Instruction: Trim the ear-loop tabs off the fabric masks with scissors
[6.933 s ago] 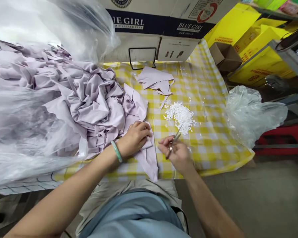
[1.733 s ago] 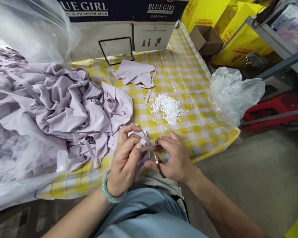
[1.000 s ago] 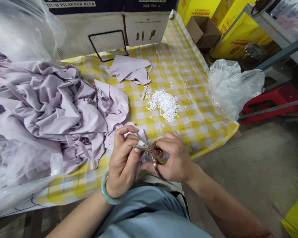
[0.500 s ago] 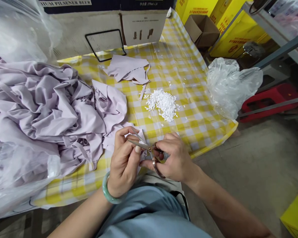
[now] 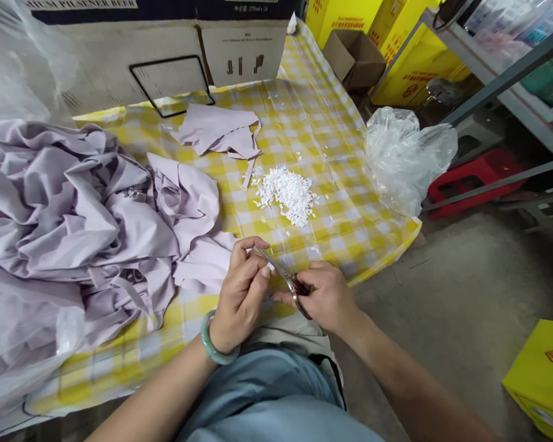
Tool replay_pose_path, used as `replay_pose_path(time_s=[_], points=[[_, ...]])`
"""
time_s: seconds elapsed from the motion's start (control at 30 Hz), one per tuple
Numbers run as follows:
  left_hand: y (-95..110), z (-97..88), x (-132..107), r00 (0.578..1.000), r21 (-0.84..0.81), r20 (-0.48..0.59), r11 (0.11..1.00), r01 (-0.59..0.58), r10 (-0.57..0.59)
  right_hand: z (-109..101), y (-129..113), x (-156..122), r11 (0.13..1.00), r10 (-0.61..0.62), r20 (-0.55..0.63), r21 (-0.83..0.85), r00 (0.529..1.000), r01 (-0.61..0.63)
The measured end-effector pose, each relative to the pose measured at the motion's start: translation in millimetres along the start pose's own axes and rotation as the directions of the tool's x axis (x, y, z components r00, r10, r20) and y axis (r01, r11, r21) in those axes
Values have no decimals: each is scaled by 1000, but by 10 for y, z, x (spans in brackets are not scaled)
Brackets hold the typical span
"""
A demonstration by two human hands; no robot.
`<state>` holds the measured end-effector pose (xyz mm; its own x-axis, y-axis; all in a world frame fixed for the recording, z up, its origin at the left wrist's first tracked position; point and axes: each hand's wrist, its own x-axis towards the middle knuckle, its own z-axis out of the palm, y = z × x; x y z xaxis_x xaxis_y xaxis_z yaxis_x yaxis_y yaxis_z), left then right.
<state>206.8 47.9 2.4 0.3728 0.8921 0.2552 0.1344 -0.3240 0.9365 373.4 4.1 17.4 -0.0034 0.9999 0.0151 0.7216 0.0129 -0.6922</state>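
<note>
My right hand is closed around the dark, bronze-looking handles of a pair of scissors. Their blades look closed and point up and left towards my left hand. That hand, with a green bangle at the wrist, has thumb and fingers pinched together. A tiny white bit shows by its thumb; what the fingers hold is mostly hidden. Behind the left hand lies a lilac fabric piece, part of a large crumpled heap. Beyond the hands is a pile of small white pieces.
Another lilac piece lies farther back on the yellow checked tablecloth. A large carton stands at the back. A clear plastic bag hangs at the right edge, near a metal shelf and a red stool.
The scissor blades have gone from apart to together. The fabric that showed between my hands is no longer visible there. The view has shifted slightly to the right.
</note>
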Motion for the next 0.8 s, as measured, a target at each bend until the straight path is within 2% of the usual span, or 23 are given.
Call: replay_pose_path(time_s=[0.1,0.17,0.23,0.33,0.4,0.47,0.57,0.63,0.7,0.73,0.77,0.8], points=[[-6,-6,-7,999,-35,-4,998,47,-47,2,50,-5,982,136,90,122,987,-147],[41,-102,-48,996,-49,12,995,92,-91,-26,67,-6,967,177,112,163,978,-194],[108,-272,-140,989,-75,78,988,135,-129,-36,70,1,970,153,114,173,982,-171],[165,-582,-368,979,-83,147,984,158,-144,98,29,59,978,7,151,206,988,-39],[132,-755,-540,983,-18,105,988,156,-153,299,-51,138,969,-119,204,235,972,69],[48,-870,-693,985,110,10,980,169,-171,512,-181,224,962,-196,231,234,953,141],[-92,-937,-840,978,334,-164,925,180,-131,621,-425,277,951,-204,256,282,945,128],[-131,-923,-871,986,432,-155,893,123,-61,485,-583,217,892,-238,358,448,903,58],[-100,-865,-845,999,442,-35,897,16,0,236,-717,103,761,-407,477,648,779,1],[-59,-820,-812,999,401,44,915,-42,27,98,-771,46,702,-489,494,712,719,-11],[-4,-767,-766,992,323,118,943,-86,50,-36,-816,2,688,-522,478,726,706,18],[60,-709,-706,982,220,178,971,-96,57,-157,-851,-21,722,-509,434,685,744,95]])
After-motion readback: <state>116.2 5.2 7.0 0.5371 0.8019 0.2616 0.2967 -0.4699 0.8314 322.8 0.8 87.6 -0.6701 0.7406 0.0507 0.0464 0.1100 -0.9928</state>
